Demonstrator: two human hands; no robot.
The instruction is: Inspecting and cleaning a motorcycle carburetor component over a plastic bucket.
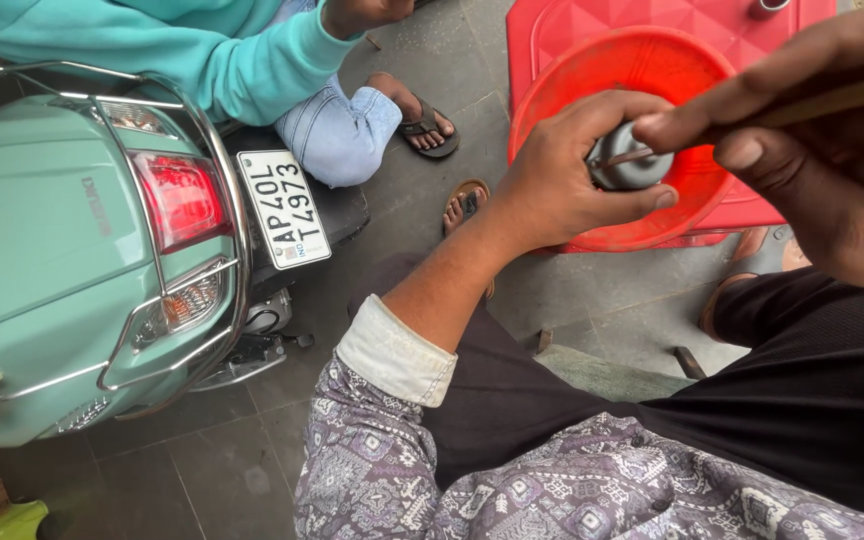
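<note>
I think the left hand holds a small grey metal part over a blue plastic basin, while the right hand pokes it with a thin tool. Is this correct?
Not quite: the basin is red-orange, not blue. The head view shows it. The rest stands: the left hand holds the small grey metal part over it, while the right hand pokes it with a thin tool.

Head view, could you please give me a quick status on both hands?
Left hand gripping small grey metal part over orange basin. Right hand holds wooden-handled tool against it. Nothing blocking.

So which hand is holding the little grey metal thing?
The left hand. It wraps around the grey metal part over the orange bowl. The right hand pinches a thin wooden-handled tool instead, poking its tip at the part.
</note>
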